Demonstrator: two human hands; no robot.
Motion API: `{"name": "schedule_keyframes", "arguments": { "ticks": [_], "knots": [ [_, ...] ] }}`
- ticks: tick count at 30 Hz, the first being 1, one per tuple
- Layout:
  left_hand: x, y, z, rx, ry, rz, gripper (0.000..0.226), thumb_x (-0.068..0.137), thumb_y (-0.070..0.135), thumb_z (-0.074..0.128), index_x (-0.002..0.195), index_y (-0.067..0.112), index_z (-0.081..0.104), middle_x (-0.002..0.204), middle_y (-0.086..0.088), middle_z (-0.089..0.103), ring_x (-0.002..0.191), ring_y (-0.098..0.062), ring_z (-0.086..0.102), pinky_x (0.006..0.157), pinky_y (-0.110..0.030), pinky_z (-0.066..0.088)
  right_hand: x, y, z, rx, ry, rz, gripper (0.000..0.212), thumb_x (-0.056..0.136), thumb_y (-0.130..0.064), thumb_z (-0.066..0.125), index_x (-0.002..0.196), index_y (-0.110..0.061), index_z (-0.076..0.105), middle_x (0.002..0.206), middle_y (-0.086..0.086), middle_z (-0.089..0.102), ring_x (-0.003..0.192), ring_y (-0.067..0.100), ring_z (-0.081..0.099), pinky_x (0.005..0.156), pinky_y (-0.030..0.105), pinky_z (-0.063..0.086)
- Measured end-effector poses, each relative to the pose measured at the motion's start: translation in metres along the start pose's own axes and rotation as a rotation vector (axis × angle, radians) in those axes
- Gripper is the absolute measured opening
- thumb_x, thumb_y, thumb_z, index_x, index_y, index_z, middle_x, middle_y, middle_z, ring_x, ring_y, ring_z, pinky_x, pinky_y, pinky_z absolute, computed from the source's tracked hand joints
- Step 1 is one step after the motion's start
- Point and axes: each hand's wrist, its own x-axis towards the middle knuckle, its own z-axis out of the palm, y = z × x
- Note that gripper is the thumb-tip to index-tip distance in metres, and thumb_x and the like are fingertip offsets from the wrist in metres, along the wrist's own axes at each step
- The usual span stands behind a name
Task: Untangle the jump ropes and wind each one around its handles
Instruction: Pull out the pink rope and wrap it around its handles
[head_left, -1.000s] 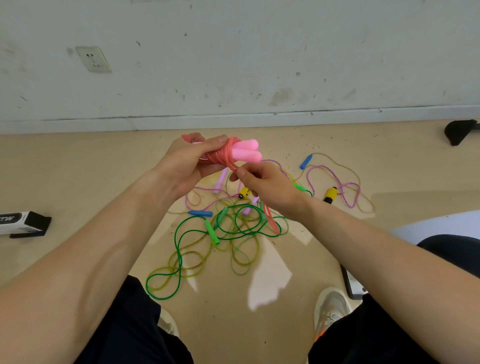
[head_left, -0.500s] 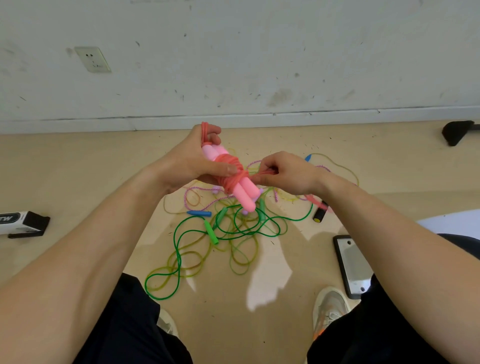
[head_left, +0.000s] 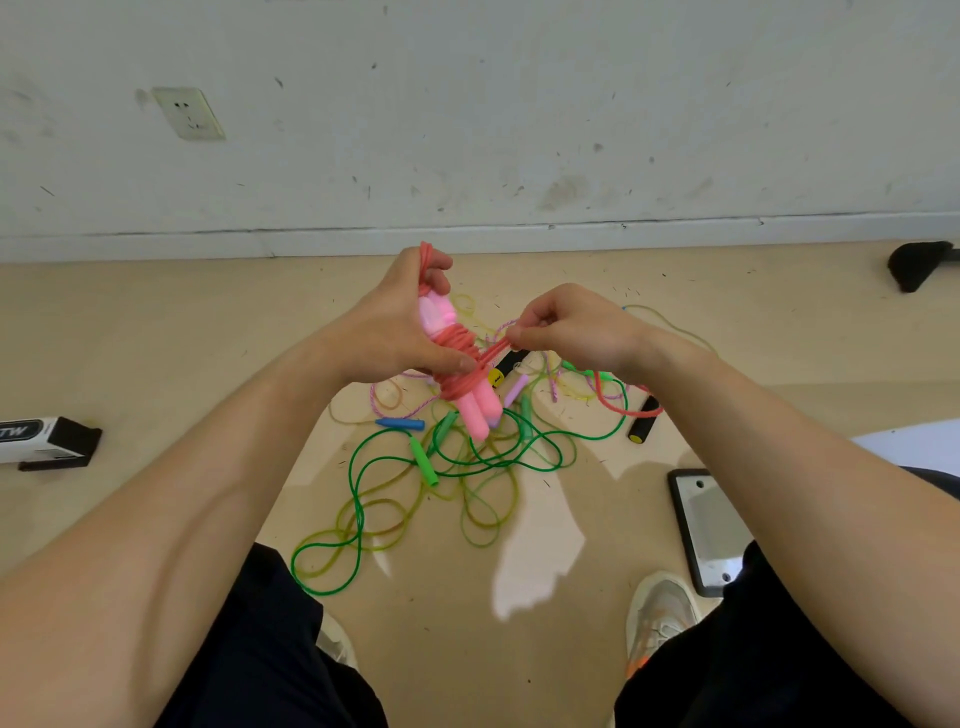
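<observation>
The left hand (head_left: 395, 322) holds a pair of pink foam jump-rope handles (head_left: 475, 410) side by side, tilted, with their free ends pointing down toward the floor. Its fingers (head_left: 436, 270) curl round the upper ends, and the thumb presses on the coils of coral-red plastic rope (head_left: 457, 358) wrapped around the middle of the handles. A loop of the same rope rises above the knuckles.

The right hand (head_left: 571, 325) is just beside the bundle on its right. Its thumb and forefinger pinch a short taut strand of the red rope that runs straight from the coils, and the other fingers are curled in. The rest of the red rope trails down under the right wrist to the floor.

Both hands are raised above the beige floor (head_left: 156, 338). Beneath them lies a tangle of ropes: a dark green plastic rope (head_left: 363, 483) with bright green handles (head_left: 423, 462), a small blue handle (head_left: 400, 423), a lilac handle (head_left: 516, 389) and a black cylindrical handle with a yellow end (head_left: 641, 426).
</observation>
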Motion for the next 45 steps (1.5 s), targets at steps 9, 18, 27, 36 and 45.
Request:
{"name": "schedule_keyframes", "arguments": {
  "ticks": [9,18,27,36,45],
  "knots": [
    [0.005,-0.004,0.003,0.163,0.267,0.084,0.101,0.061,0.017,0.095,0.14,0.011,0.033,0.12,0.0,0.042,0.107,-0.013,0.044,0.082,-0.007,0.037,-0.01,-0.019,0.011,0.691,-0.048,0.223,0.018,0.096,-0.003,0.047,0.098,0.003,0.064,0.061,0.001,0.042,0.045,0.008,0.021,0.043,0.021,0.011],
    [0.006,-0.005,0.012,0.02,0.595,0.057,0.093,0.066,0.022,0.092,0.138,0.009,0.033,0.121,-0.003,0.042,0.113,-0.013,0.045,0.09,-0.007,0.036,-0.026,-0.026,0.049,0.741,0.14,0.057,0.033,0.104,-0.013,0.046,0.125,-0.02,0.069,0.069,-0.004,0.048,0.045,0.006,0.034,0.044,0.021,0.031],
    [0.008,0.0,0.012,-0.497,0.637,-0.133,0.088,0.068,0.009,0.09,0.135,0.014,0.033,0.118,0.005,0.04,0.116,-0.015,0.052,0.069,-0.037,0.062,-0.024,-0.009,0.048,-0.232,0.611,-0.425,0.03,0.099,-0.027,0.051,0.121,-0.023,0.071,0.081,-0.003,0.065,0.074,0.022,0.061,0.062,0.038,0.05],
    [0.009,0.001,0.003,-0.584,0.626,-0.196,0.082,0.071,0.006,0.088,0.133,0.015,0.036,0.121,0.005,0.042,0.119,-0.023,0.059,0.065,-0.034,0.061,-0.019,-0.018,0.038,0.375,0.417,-0.221,0.005,0.094,-0.016,0.062,0.091,-0.017,0.058,0.067,-0.004,0.065,0.072,0.043,0.059,0.062,0.047,0.048],
    [0.01,0.003,0.006,-0.596,0.571,-0.194,0.082,0.071,0.003,0.087,0.134,0.014,0.036,0.125,0.001,0.042,0.121,-0.024,0.058,0.065,-0.037,0.062,-0.021,-0.018,0.009,0.472,0.155,-0.067,0.011,0.094,-0.013,0.065,0.085,-0.011,0.061,0.067,0.009,0.068,0.045,0.011,0.037,0.042,0.019,0.029]
  ]
}}
